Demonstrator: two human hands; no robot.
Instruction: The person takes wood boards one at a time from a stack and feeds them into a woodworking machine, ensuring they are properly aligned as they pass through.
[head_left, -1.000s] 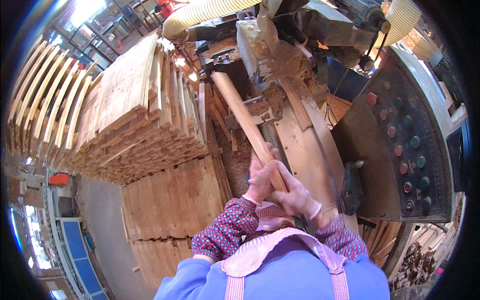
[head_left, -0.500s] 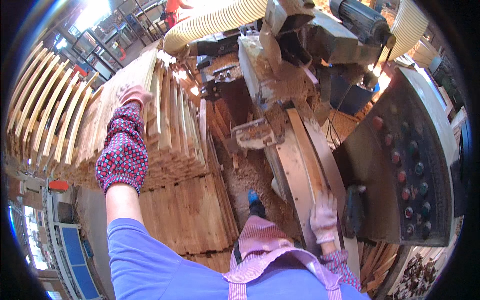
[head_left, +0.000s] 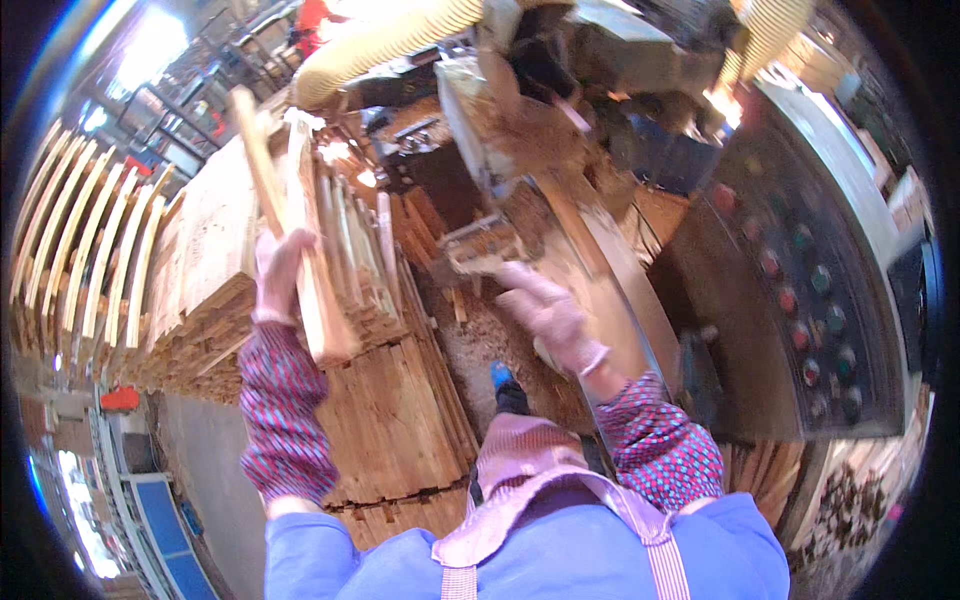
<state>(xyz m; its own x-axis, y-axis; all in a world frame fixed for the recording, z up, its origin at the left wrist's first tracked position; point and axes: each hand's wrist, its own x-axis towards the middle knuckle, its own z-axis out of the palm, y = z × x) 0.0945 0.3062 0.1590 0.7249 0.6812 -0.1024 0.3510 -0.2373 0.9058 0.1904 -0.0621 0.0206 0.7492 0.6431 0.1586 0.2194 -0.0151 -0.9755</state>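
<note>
My left hand (head_left: 282,270), in a pale glove, grips a long wooden strip (head_left: 262,165) raised at a slant over the stacked boards (head_left: 215,235). The strip's near end sticks out below the hand, toward me. My gloved right hand (head_left: 548,318) is open, fingers stretched out, holding nothing, between the stack and the machine bed (head_left: 610,330). Another wooden strip (head_left: 570,228) lies along that bed, its far end running in under the sawdust-covered machine head (head_left: 545,140). Both hands are somewhat blurred.
A dark control panel (head_left: 790,290) with several coloured buttons stands on the right. Ribbed hoses (head_left: 400,50) run across the far side. Curved wooden slats (head_left: 85,240) stand at far left. Below the hands, sawdust and offcuts cover the floor (head_left: 478,345).
My left hand has lifted a wooden strip from the stack and come nearer. My right hand has left the strip on the bed and moved left; that strip has slid farther toward the machine head.
</note>
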